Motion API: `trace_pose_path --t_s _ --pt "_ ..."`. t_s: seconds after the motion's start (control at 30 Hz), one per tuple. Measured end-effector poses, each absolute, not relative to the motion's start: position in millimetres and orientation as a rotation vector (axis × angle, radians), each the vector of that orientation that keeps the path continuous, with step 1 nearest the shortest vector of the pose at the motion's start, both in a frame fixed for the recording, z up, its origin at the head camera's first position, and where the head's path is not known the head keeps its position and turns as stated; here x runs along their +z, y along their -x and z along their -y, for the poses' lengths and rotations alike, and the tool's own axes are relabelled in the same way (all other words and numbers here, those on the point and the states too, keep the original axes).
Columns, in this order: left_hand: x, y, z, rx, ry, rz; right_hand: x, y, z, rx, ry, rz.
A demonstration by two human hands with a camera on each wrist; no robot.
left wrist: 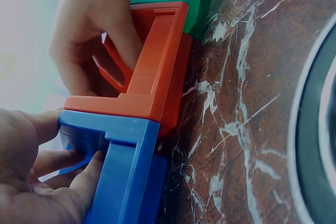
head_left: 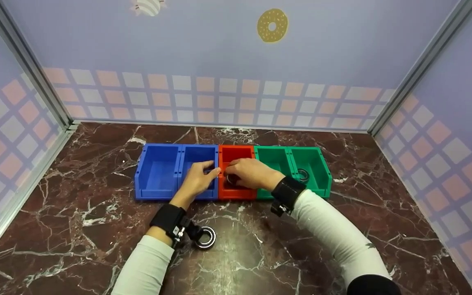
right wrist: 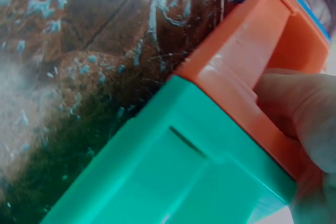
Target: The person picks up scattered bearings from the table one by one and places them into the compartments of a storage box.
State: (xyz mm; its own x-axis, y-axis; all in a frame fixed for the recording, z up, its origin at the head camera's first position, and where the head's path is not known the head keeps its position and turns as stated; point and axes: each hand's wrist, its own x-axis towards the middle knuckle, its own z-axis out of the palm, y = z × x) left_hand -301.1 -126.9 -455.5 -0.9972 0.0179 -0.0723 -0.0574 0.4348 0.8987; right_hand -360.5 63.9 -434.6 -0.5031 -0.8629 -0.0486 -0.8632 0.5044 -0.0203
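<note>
Five joined plastic bins stand in a row. My right hand reaches into the red bin, its fingers at a metal ring bearing that they partly cover and seem to pinch. In the right wrist view the thumb and fingers dip behind the red front wall, and the bearing is hidden. My left hand is over the right-hand blue bin. Its thumb touches the wall beside the red bin, while the other fingers reach loosely inside, apart from the thumb, as the left wrist view shows.
Another bearing lies on the marbled table beside the left wrist. One more bearing sits in the far-right green bin. A second green bin and another blue bin flank the middle. Patterned panels enclose the table.
</note>
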Motion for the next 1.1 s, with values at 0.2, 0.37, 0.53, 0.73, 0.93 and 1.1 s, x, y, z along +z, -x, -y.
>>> trace_pose_path --t_s 0.2,0.37,0.53,0.73,0.93,1.1 --pt "-456.7 300.3 127.6 1.622 0.021 -2.619 -423.5 357.5 -70.7 -0.084 1.643 -2.666" --pt "-456.1 300.0 128.0 1.624 0.043 -2.602 -412.9 353.2 -82.1 -0.116 1.632 -2.697" --pt "-455.7 299.8 128.2 1.630 0.053 -2.584 -403.9 350.9 -100.3 -0.199 1.521 -2.776" --pt "-455.4 299.1 128.2 1.643 0.063 -2.572 -399.6 350.0 -130.9 -0.306 1.448 -2.891" --pt "-455.2 300.1 126.9 1.624 0.056 -2.586 -400.8 351.0 -163.5 -0.352 1.234 -3.030" --pt "-454.1 300.2 125.9 1.616 0.048 -2.591 -403.3 347.5 -183.3 -0.330 1.056 -3.108"
